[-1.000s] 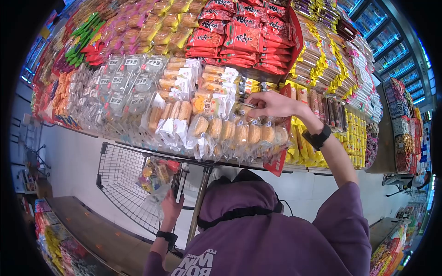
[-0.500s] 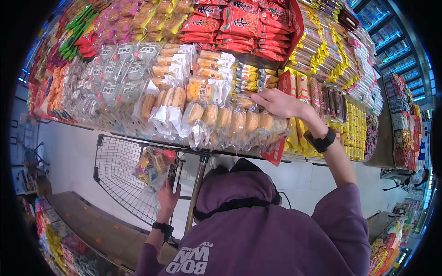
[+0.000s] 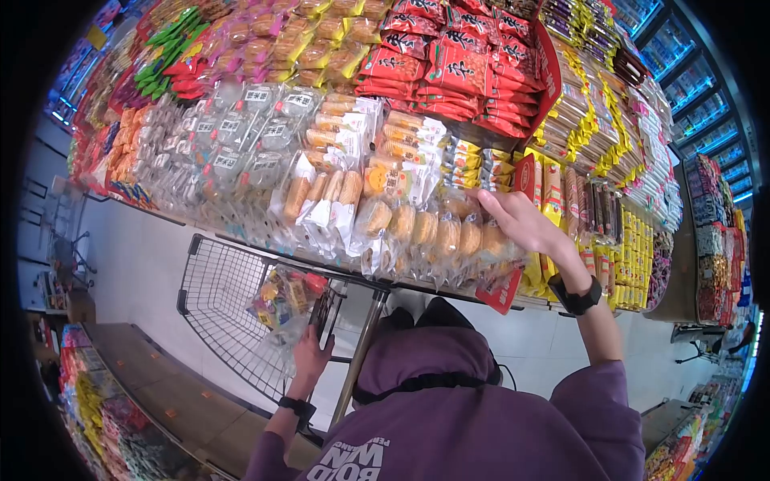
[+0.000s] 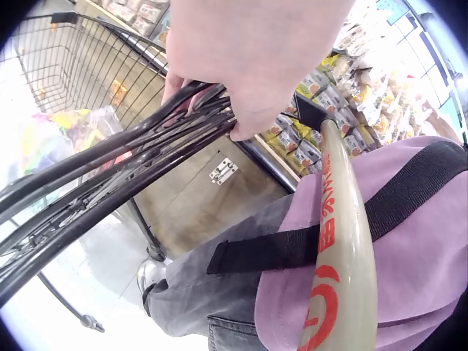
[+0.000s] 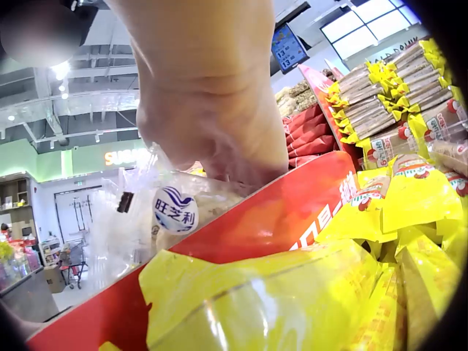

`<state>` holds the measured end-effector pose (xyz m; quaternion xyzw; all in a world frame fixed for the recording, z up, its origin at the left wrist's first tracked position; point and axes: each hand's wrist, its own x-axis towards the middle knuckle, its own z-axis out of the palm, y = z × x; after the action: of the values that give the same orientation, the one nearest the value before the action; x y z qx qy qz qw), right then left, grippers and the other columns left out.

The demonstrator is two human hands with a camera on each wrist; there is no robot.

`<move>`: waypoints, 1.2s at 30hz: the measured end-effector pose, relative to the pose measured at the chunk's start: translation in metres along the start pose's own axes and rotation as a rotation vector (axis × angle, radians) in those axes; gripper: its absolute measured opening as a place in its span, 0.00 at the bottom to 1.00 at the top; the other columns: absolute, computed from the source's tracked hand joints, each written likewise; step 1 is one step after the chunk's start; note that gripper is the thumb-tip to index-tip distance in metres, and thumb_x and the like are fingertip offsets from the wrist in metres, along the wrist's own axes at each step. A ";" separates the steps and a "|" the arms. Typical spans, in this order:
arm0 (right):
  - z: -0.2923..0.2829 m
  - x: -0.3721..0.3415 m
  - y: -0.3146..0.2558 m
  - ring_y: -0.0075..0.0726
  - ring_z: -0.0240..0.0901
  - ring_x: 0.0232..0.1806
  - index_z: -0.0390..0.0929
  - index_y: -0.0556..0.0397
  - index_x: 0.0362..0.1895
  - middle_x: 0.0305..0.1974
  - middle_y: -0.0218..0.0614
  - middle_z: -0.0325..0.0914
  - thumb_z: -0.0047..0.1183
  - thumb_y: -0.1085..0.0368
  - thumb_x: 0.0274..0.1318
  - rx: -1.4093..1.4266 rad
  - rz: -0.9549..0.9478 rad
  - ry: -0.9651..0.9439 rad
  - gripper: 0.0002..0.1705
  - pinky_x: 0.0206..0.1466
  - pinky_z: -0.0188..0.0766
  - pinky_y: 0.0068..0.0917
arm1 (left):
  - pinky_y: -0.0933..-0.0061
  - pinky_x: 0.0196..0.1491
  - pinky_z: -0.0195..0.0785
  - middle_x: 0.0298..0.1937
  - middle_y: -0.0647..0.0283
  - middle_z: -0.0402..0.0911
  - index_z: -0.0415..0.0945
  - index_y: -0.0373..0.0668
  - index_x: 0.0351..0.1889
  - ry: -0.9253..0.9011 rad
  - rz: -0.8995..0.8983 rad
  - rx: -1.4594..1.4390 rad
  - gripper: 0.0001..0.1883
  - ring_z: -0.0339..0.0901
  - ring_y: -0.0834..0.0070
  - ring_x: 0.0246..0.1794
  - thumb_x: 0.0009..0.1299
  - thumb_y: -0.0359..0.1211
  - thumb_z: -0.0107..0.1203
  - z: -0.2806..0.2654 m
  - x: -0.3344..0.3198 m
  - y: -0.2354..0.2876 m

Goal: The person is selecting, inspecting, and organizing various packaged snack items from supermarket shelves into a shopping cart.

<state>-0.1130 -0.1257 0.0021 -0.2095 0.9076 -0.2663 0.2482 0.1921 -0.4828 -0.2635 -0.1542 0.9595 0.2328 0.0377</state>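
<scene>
My right hand (image 3: 525,224) reaches down among clear-wrapped round pastries (image 3: 423,229) near the counter's front edge. Its thumb points left, and the other fingertips are hidden by the hand and packs. In the right wrist view the hand (image 5: 212,121) is behind a red divider (image 5: 270,208), right at a clear pastry pack (image 5: 175,212) with a round white label; I cannot tell whether it grips one. Low on the left, my left hand (image 3: 311,357) grips the black wire frame (image 4: 164,135) of a shopping cart (image 3: 228,280), fingers curled round the bars.
In the cart lies a clear bag of colourful snacks (image 3: 281,301). Red packs (image 3: 457,68) are piled behind the pastries, yellow packs (image 5: 270,300) to the right of the divider. The cart's pale handle (image 4: 340,241) crosses near the person's waist. Another counter (image 3: 160,401) stands behind.
My right hand held a pastry pack at the top of the row; it has since moved right and lower, toward the row's right end. The left hand stays on the cart. The head view has shifted.
</scene>
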 end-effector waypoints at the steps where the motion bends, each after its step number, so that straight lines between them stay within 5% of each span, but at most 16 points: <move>1: 0.004 -0.004 0.003 0.67 0.76 0.43 0.75 0.62 0.50 0.33 0.62 0.76 0.30 0.42 0.76 0.012 -0.069 0.077 0.34 0.51 0.67 0.54 | 0.49 0.40 0.75 0.44 0.50 0.82 0.72 0.40 0.55 -0.002 -0.002 -0.004 0.24 0.81 0.46 0.42 0.65 0.42 0.64 -0.001 -0.002 0.001; 4: 0.011 -0.016 0.009 0.65 0.76 0.51 0.75 0.61 0.55 0.42 0.63 0.79 0.37 0.47 0.76 -0.039 -0.209 0.213 0.29 0.56 0.69 0.50 | 0.50 0.40 0.75 0.44 0.50 0.82 0.72 0.40 0.55 0.004 0.006 -0.004 0.24 0.81 0.47 0.42 0.66 0.42 0.64 -0.004 0.000 0.005; 5: 0.017 -0.018 0.019 0.61 0.73 0.59 0.75 0.60 0.59 0.54 0.60 0.78 0.39 0.50 0.75 -0.110 -0.331 0.342 0.27 0.62 0.69 0.45 | 0.50 0.40 0.75 0.44 0.50 0.82 0.72 0.40 0.55 0.006 0.013 0.003 0.24 0.81 0.47 0.42 0.66 0.42 0.63 -0.002 0.000 0.003; 8: 0.014 -0.043 0.027 0.58 0.69 0.65 0.74 0.59 0.62 0.63 0.56 0.73 0.40 0.51 0.75 -0.144 -0.293 0.373 0.27 0.67 0.67 0.41 | 0.50 0.40 0.75 0.42 0.50 0.82 0.72 0.41 0.54 0.016 0.016 0.004 0.22 0.82 0.47 0.40 0.68 0.42 0.62 0.000 0.000 0.001; 16: 0.037 -0.139 0.038 0.51 0.78 0.53 0.81 0.54 0.50 0.55 0.47 0.80 0.55 0.64 0.65 -0.080 -0.377 0.544 0.12 0.59 0.72 0.42 | 0.46 0.38 0.74 0.40 0.45 0.82 0.71 0.41 0.52 0.076 0.094 0.002 0.16 0.81 0.42 0.36 0.72 0.40 0.57 0.004 0.001 -0.001; 21: 0.075 -0.184 0.059 0.43 0.79 0.44 0.80 0.55 0.39 0.38 0.38 0.80 0.59 0.81 0.51 0.146 -0.362 0.626 0.11 0.46 0.77 0.33 | 0.44 0.39 0.74 0.41 0.40 0.82 0.69 0.41 0.61 0.018 0.073 0.126 0.23 0.81 0.40 0.36 0.74 0.45 0.54 0.000 0.000 -0.002; 28: 0.142 -0.207 0.064 0.50 0.74 0.54 0.78 0.54 0.37 0.54 0.40 0.76 0.54 0.80 0.51 0.136 -0.473 0.427 0.10 0.52 0.76 0.40 | 0.43 0.41 0.75 0.42 0.38 0.82 0.65 0.37 0.67 -0.086 0.068 0.200 0.31 0.82 0.42 0.38 0.74 0.49 0.52 -0.002 -0.022 -0.018; 32: 0.182 -0.195 0.048 0.53 0.71 0.59 0.79 0.52 0.46 0.63 0.41 0.72 0.52 0.76 0.55 0.232 -0.539 0.212 0.14 0.62 0.72 0.43 | 0.45 0.40 0.76 0.38 0.40 0.83 0.68 0.34 0.63 -0.059 0.042 0.294 0.32 0.82 0.43 0.36 0.73 0.52 0.54 0.002 -0.019 -0.010; 33: 0.194 -0.187 0.048 0.54 0.69 0.63 0.75 0.51 0.57 0.67 0.43 0.67 0.52 0.74 0.56 0.155 -0.565 0.109 0.22 0.66 0.70 0.43 | 0.46 0.39 0.77 0.36 0.41 0.83 0.68 0.34 0.61 -0.071 0.023 0.298 0.32 0.82 0.44 0.35 0.72 0.52 0.54 0.000 -0.017 -0.005; 36: 0.225 -0.167 0.025 0.54 0.63 0.70 0.68 0.52 0.65 0.73 0.50 0.58 0.51 0.76 0.56 0.069 -0.609 0.001 0.30 0.71 0.64 0.44 | 0.48 0.36 0.77 0.31 0.44 0.84 0.70 0.35 0.58 0.008 0.080 0.280 0.29 0.82 0.45 0.31 0.72 0.51 0.56 0.004 -0.020 -0.017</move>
<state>0.1385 -0.1060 -0.1215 -0.4630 0.7936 -0.3594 0.1633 0.2167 -0.4899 -0.2713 -0.1100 0.9881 0.0975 0.0457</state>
